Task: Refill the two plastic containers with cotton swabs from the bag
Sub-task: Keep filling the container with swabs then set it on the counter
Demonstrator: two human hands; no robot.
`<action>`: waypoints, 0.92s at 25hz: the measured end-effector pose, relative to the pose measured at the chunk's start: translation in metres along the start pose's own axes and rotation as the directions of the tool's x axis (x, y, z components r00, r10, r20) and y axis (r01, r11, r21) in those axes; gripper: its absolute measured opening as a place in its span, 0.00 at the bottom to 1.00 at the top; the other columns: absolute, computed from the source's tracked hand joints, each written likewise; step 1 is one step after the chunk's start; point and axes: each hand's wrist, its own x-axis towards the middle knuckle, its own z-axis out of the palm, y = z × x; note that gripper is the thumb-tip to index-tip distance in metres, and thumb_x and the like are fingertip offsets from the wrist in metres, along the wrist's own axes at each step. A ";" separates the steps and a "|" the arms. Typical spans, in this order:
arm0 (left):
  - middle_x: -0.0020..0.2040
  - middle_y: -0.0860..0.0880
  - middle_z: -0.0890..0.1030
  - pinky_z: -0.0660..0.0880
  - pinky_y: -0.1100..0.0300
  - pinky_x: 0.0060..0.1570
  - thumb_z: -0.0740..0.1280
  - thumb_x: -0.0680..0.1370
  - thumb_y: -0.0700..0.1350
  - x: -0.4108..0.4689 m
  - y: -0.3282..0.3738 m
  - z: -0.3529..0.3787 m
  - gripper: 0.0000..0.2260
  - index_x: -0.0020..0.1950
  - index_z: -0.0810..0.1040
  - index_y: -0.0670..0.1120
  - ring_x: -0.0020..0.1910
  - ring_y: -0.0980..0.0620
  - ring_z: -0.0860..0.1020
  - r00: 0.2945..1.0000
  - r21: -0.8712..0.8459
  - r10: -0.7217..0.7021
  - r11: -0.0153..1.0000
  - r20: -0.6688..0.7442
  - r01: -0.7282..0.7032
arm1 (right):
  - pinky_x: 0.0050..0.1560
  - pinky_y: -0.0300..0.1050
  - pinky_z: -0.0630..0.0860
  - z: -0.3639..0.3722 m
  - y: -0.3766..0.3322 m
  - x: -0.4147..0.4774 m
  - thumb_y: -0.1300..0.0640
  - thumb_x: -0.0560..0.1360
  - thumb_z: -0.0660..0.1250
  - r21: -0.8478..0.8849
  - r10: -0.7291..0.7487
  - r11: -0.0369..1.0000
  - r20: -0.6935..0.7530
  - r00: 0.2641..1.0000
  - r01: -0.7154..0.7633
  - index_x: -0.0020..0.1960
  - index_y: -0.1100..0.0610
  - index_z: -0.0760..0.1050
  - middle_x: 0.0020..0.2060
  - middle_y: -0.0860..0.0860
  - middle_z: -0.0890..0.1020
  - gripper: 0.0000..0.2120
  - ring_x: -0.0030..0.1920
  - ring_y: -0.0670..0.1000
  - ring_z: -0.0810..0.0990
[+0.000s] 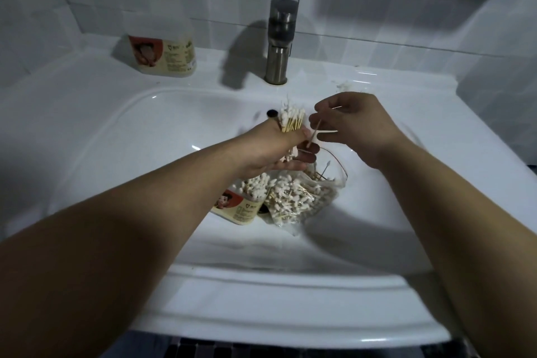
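Gripping a swab bundle (290,119) above the bag (305,197), the left hand (276,151) sits beside the right hand (354,125), which pinches a single swab (314,132).

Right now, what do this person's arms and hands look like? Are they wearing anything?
They are plain human arms, with nothing mechanical about them. The left hand and right hand wear no gloves, and no rings show. The left forearm and right forearm are uncovered, with no sleeve, watch or bracelet in view up to the picture's edge.
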 end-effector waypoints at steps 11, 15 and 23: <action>0.35 0.48 0.73 0.80 0.59 0.37 0.65 0.84 0.45 0.005 0.003 -0.004 0.06 0.49 0.74 0.44 0.30 0.53 0.73 0.983 0.081 0.008 0.997 -0.183 0.007 | 0.54 0.52 0.83 0.004 0.006 -0.007 0.59 0.77 0.66 -0.758 0.217 0.647 0.289 0.933 0.084 0.64 0.53 0.80 0.57 0.53 0.84 0.17 0.50 0.54 0.86; 0.37 0.48 0.73 0.80 0.58 0.38 0.64 0.84 0.45 0.004 0.001 -0.001 0.05 0.50 0.74 0.44 0.31 0.54 0.73 0.987 0.117 0.014 0.993 -0.160 0.005 | 0.58 0.43 0.75 0.016 0.007 -0.013 0.49 0.75 0.70 -0.796 0.280 0.561 0.441 0.853 0.228 0.72 0.52 0.73 0.65 0.49 0.79 0.26 0.62 0.50 0.79; 0.35 0.49 0.73 0.78 0.59 0.38 0.64 0.84 0.44 0.005 0.000 -0.003 0.07 0.47 0.73 0.46 0.30 0.54 0.74 0.993 0.125 0.010 0.992 -0.116 0.005 | 0.47 0.41 0.76 0.022 0.013 -0.011 0.53 0.75 0.69 -0.812 0.253 0.496 0.474 0.844 0.307 0.47 0.45 0.78 0.49 0.45 0.83 0.04 0.47 0.48 0.81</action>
